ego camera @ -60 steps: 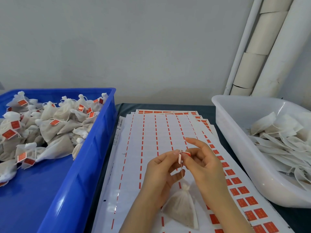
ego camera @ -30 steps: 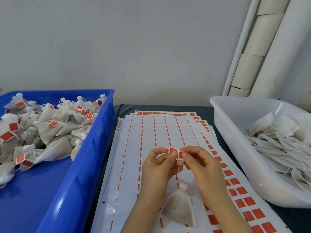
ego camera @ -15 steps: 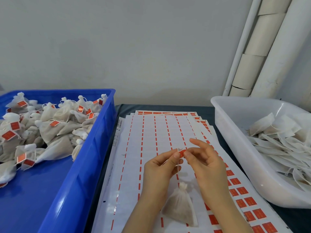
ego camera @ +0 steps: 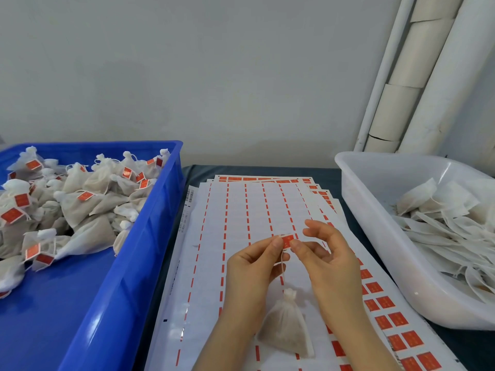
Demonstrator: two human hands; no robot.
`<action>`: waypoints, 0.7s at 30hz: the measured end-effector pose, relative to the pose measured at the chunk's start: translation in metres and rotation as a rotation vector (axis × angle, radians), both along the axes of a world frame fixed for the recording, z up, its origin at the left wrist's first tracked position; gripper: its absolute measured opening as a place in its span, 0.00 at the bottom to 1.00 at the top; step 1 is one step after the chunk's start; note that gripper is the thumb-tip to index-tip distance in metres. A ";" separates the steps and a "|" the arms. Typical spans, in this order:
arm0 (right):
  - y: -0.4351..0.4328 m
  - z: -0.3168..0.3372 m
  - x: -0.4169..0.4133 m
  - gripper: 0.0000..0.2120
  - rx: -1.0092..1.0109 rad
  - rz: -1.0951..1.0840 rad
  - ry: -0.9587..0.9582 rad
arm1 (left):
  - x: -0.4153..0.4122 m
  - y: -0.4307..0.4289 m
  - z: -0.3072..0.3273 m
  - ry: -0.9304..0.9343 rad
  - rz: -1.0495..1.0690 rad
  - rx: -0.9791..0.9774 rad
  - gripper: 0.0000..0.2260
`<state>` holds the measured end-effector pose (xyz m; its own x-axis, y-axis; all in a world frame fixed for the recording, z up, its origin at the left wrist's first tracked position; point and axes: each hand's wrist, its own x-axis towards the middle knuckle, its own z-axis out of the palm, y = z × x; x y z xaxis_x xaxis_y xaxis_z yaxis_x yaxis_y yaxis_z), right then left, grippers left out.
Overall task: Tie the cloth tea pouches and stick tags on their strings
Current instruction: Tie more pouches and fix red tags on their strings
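Sticker sheets (ego camera: 235, 210) lie between blue crate (ego camera: 150, 236) and white tub (ego camera: 375, 223).

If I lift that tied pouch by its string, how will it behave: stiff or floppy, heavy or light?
Probably floppy: the pouch is thin gauzy cloth, bulging below its tied neck. Likely light: one thin string runs from that neck up to the red tag. Lifted clear of the sticker sheets, it may swing or spin.

Dark table (ego camera: 267, 170) carries blue crate (ego camera: 150, 236), sticker sheets (ego camera: 241, 210) and white tub (ego camera: 375, 236).
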<state>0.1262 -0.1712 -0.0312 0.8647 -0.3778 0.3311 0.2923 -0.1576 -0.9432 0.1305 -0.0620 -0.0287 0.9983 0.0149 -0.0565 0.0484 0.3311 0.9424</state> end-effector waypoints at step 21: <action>0.001 0.000 -0.002 0.11 -0.114 -0.052 -0.001 | 0.000 -0.001 -0.001 -0.052 0.014 0.050 0.07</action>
<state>0.1240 -0.1701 -0.0314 0.8446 -0.3816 0.3755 0.2822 -0.2786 -0.9180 0.1307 -0.0629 -0.0296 0.9995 0.0301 -0.0032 -0.0055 0.2842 0.9588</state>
